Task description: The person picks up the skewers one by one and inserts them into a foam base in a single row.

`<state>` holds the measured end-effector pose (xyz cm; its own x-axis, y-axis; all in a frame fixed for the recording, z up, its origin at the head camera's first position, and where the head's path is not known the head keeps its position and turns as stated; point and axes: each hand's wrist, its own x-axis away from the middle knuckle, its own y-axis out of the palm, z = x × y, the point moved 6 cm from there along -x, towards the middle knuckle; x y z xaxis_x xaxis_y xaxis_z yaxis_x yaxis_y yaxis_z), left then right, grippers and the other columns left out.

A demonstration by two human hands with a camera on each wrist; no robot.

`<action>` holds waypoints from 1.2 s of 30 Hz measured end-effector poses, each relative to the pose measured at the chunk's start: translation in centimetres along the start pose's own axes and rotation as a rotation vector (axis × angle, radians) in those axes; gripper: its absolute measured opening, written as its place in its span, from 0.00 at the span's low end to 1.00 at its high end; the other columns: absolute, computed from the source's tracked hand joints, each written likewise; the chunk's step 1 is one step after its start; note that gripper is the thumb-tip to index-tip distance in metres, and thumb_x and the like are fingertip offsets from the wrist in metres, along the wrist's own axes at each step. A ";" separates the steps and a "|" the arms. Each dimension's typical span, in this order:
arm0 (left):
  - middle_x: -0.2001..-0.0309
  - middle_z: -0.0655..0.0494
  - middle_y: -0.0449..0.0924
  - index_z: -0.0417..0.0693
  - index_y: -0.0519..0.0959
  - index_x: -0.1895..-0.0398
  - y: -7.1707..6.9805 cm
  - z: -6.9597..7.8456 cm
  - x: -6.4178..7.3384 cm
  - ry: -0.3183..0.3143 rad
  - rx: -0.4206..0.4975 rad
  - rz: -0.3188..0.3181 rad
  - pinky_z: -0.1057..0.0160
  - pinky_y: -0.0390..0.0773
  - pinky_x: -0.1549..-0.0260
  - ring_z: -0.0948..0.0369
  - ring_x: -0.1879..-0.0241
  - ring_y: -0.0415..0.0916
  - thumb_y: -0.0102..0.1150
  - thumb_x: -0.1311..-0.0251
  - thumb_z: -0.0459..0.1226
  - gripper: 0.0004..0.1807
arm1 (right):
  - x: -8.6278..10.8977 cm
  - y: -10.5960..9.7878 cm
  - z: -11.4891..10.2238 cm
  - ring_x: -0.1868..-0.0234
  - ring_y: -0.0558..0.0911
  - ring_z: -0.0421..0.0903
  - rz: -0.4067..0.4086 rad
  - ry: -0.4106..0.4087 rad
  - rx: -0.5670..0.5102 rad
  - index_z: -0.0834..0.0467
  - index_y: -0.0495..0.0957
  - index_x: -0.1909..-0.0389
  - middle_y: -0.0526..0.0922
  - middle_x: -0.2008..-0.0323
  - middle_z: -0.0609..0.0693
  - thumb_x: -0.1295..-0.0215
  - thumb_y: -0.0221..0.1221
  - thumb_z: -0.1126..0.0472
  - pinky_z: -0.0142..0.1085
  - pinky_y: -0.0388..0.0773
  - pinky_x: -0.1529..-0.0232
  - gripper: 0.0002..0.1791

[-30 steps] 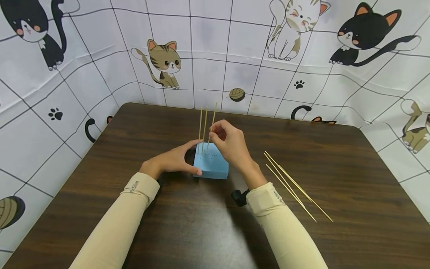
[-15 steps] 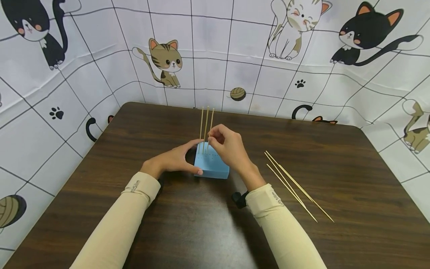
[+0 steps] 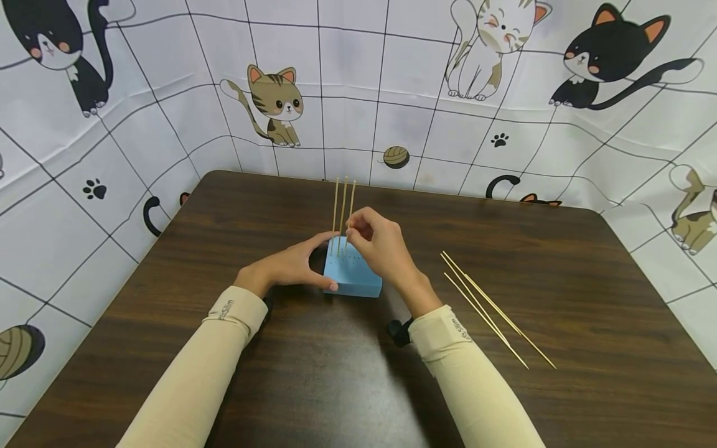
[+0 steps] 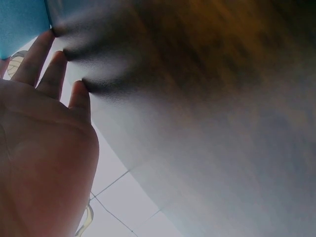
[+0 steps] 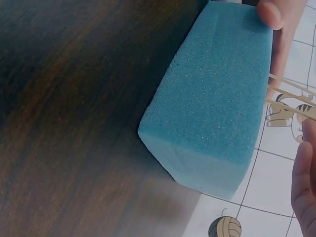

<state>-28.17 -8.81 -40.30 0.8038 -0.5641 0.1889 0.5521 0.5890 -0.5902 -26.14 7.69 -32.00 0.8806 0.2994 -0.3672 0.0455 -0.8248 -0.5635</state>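
A light blue foam block (image 3: pixel 353 274) with rows of small holes in its top sits on the table. My left hand (image 3: pixel 288 264) holds its left side, thumb at the front face and index finger at the back corner. Two thin bamboo skewers (image 3: pixel 335 205) stand upright in the block's left part. Just right of them, my right hand (image 3: pixel 383 242) pinches a third skewer (image 3: pixel 351 198) between thumb and index finger. In the right wrist view, the block's side (image 5: pixel 212 84) fills the middle; the skewers' lower ends are hidden inside the foam.
On the dark wooden table (image 3: pixel 571 280), several loose bamboo skewers (image 3: pixel 487 311) lie slanting to the right of my right hand. A white sheet (image 3: pixel 347 74) printed with cats and grid lines hangs behind and at both sides.
The skewer in my right hand has come down and become more upright, its top now near the height of the other two. My right hand lowered slightly; my left hand stayed at the block.
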 end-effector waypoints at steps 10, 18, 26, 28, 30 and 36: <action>0.23 0.52 0.50 0.63 0.47 0.21 -0.1 0.2 -0.1 0.009 0.001 0.000 0.38 0.50 0.29 0.50 0.25 0.49 0.75 0.53 0.55 0.60 | 0.1 -0.5 0.0 0.63 0.82 0.47 0.003 0.017 0.003 0.61 0.77 0.57 0.83 0.63 0.53 0.31 0.60 0.66 0.39 0.81 0.59 0.05; 0.23 0.52 0.51 0.64 0.46 0.21 -0.1 0.1 -0.1 0.004 -0.010 0.004 0.39 0.50 0.29 0.50 0.25 0.49 0.76 0.53 0.55 0.61 | 0.6 -1.9 1.1 0.59 0.83 0.47 0.006 0.081 0.014 0.62 0.78 0.54 0.84 0.61 0.53 0.31 0.61 0.64 0.41 0.81 0.54 0.08; 0.22 0.52 0.48 0.65 0.45 0.20 0.0 -0.2 -0.2 -0.001 -0.031 0.009 0.38 0.50 0.29 0.49 0.24 0.47 0.76 0.55 0.57 0.63 | 1.7 -4.2 3.0 0.58 0.82 0.48 0.006 0.160 0.053 0.60 0.79 0.55 0.84 0.60 0.52 0.31 0.61 0.62 0.43 0.79 0.53 0.08; 0.22 0.52 0.47 0.66 0.45 0.20 0.0 -0.2 -0.2 -0.001 -0.032 0.005 0.37 0.50 0.30 0.48 0.24 0.46 0.76 0.55 0.57 0.63 | 2.1 -4.9 3.7 0.57 0.82 0.49 0.003 0.183 0.065 0.60 0.78 0.54 0.83 0.59 0.52 0.31 0.61 0.62 0.43 0.79 0.52 0.08; 0.21 0.52 0.46 0.66 0.45 0.20 0.0 -0.2 -0.2 -0.004 -0.028 0.002 0.37 0.50 0.30 0.48 0.23 0.45 0.76 0.55 0.57 0.63 | 2.5 -5.6 4.4 0.56 0.82 0.50 -0.002 0.204 0.075 0.60 0.78 0.53 0.83 0.58 0.53 0.31 0.61 0.62 0.44 0.79 0.51 0.09; 0.22 0.52 0.47 0.66 0.45 0.20 0.0 -0.1 -0.1 0.001 -0.020 0.005 0.38 0.49 0.29 0.48 0.24 0.46 0.77 0.55 0.56 0.62 | 3.9 -7.6 6.2 0.54 0.81 0.52 -0.020 0.263 0.126 0.61 0.78 0.51 0.83 0.55 0.55 0.30 0.60 0.61 0.46 0.78 0.52 0.11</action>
<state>-28.27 -8.84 -40.39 0.8064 -0.5616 0.1852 0.5435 0.5804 -0.6065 -25.97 18.13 -33.69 0.9729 0.1669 -0.1598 0.0197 -0.7491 -0.6622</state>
